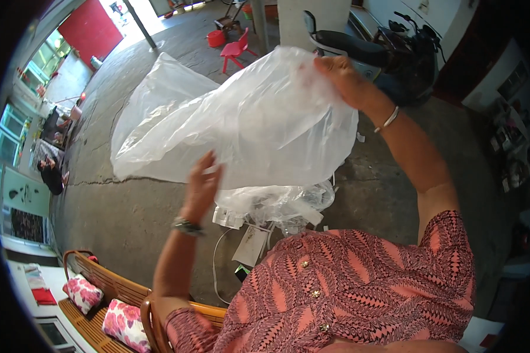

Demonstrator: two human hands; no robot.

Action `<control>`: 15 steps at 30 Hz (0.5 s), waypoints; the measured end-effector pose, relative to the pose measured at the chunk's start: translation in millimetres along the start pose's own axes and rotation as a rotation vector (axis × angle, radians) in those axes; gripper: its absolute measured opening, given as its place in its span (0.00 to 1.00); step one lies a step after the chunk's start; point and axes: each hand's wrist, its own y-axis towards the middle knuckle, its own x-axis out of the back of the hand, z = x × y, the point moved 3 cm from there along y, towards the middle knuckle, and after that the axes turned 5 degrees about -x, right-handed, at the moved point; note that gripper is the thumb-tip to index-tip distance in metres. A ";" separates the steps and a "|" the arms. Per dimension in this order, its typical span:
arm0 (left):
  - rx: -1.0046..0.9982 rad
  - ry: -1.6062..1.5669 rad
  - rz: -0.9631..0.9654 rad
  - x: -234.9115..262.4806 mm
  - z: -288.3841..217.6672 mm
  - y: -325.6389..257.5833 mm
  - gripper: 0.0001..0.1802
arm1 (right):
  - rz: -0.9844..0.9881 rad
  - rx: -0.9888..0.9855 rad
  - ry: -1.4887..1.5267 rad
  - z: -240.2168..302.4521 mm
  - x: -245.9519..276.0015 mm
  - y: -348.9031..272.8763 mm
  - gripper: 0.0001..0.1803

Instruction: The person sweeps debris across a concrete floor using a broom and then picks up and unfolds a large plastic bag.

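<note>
A large translucent white plastic sheet or bag (241, 123) is spread out in the air before me, its far left corner reaching out over the floor. Raised at the upper right, my right hand (346, 81) pinches its top edge between thumb and fingers. My left hand (203, 185) is by the lower edge of the plastic, fingers apart and slightly blurred, holding nothing that I can see. Below the sheet lies a crumpled heap of clear plastic (282, 206), close in front of my body.
Beside the heap are a flat pale board (250, 246) and a white cord (214, 267). A wooden bench (115, 273) with floral cushions (125, 323) stands at the lower left. Farther off are a red plastic chair (237, 50), a red basin (216, 39) and a parked scooter (359, 50).
</note>
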 end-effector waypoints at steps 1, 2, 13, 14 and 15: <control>-0.028 -0.142 -0.016 -23.5 -44.2 4.6 0.29 | 0.035 0.029 -0.070 0.0 -16.8 -0.7 0.20; -0.013 -0.366 -0.119 -34.3 -51.9 6.2 0.31 | 0.031 -0.021 -0.100 8.9 -44.2 -3.2 0.19; 0.078 -0.673 -0.531 33.3 -28.7 35.9 0.06 | -0.256 0.219 -0.413 -30.0 -30.3 17.6 0.13; 0.113 -0.629 -0.610 52.1 -30.2 35.6 0.07 | -0.254 0.222 -0.407 -34.9 -34.9 15.3 0.13; 0.074 -0.623 -0.611 71.0 -25.3 35.0 0.07 | -0.200 0.233 -0.432 -41.2 -43.3 9.9 0.13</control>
